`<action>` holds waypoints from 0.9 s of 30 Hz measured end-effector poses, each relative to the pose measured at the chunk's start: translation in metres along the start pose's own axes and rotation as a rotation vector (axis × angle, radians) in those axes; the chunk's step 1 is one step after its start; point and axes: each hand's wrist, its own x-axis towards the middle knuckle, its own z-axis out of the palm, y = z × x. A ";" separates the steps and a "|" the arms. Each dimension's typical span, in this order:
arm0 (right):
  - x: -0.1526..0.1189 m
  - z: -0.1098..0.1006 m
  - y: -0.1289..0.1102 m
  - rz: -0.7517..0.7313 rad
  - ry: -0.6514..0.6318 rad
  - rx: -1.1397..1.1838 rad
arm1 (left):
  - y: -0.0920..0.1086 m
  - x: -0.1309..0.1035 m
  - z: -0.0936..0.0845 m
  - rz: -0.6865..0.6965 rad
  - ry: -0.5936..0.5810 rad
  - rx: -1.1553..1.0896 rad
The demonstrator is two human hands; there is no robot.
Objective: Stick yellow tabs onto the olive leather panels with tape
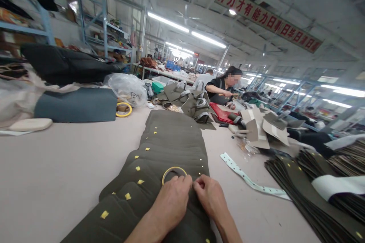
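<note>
My left hand (174, 197) is closed at the near edge of a roll of yellow tape (163, 176), which stands up from behind its fingers. Close beside it, my right hand (210, 196) has its fingertips pinched together; whatever lies between them is hidden. Both hands are over a row of overlapping dark olive panels (173, 133) that runs away from me along the table. Small yellow tape pieces (127, 196) dot the panels' left side. Several tiny pale studs or dots show along the right side, just beyond my right hand.
A pale perforated strip (242, 174) curves across the table (74, 167) on the right, near stacked dark strips (313, 197). At left lie a blue-grey sheet (76, 105) and another yellow tape roll (124, 114). A co-worker (224, 85) bends over piled olive pieces (182, 97) and cardboard (256, 127).
</note>
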 end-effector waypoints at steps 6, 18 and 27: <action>-0.024 -0.013 0.010 -0.031 -0.263 0.181 | -0.008 0.000 0.004 0.060 0.075 -0.081; -0.027 -0.028 0.005 -0.215 -0.048 0.571 | -0.008 0.002 0.009 0.199 0.052 -0.169; -0.029 -0.017 0.005 -0.318 0.033 0.394 | -0.004 0.001 0.010 0.180 0.025 -0.131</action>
